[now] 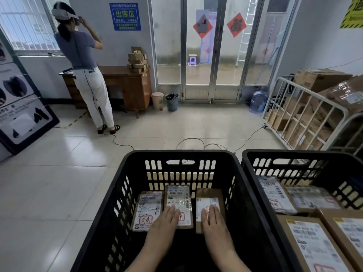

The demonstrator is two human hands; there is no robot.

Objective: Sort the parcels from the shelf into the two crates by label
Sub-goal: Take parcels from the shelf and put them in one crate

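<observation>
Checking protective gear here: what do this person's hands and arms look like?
The left hand and right hand are bare: no gloves, and no ring, watch or band is visible. Both forearms are uncovered down to the frame's bottom edge, so no sleeve shows.

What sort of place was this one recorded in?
Probably a small parcel depot's dispatch room: labelled parcels lie in the left crate and right crate, a cage cart at the right holds cardboard boxes, and a blue wall sign hangs near glass doors.
</observation>
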